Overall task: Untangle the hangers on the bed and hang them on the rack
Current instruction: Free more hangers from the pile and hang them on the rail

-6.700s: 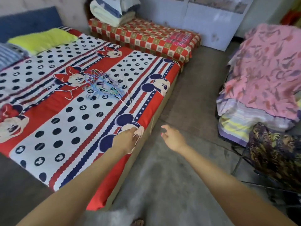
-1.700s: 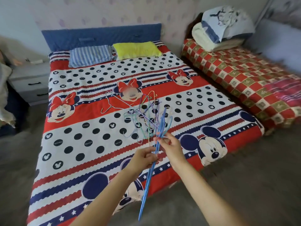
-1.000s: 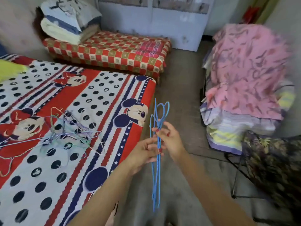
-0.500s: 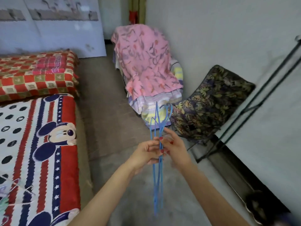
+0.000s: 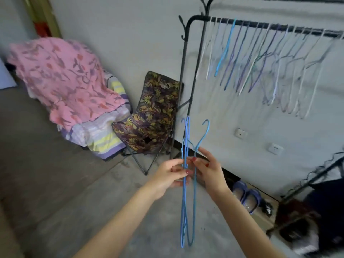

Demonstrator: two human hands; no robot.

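Both hands meet in the near centre of the view, holding a small bunch of blue hangers [image 5: 188, 192] upright, hooks up and long bodies hanging down toward the floor. The left hand [image 5: 167, 176] pinches the left pair with fingers and thumb curled around the wires. The right hand [image 5: 209, 169] grips the hanger just beside them, its hook leaning off to the right, apart from the other hooks. Beyond the hands, to the right, stands the black rack [image 5: 188, 58] against the wall, its top rail carrying a row of pale, blue and purple hangers [image 5: 260, 58]. Farther left sit a folding chair [image 5: 150, 116] with leaf-print fabric and a pile under a pink floral cloth [image 5: 63, 79].
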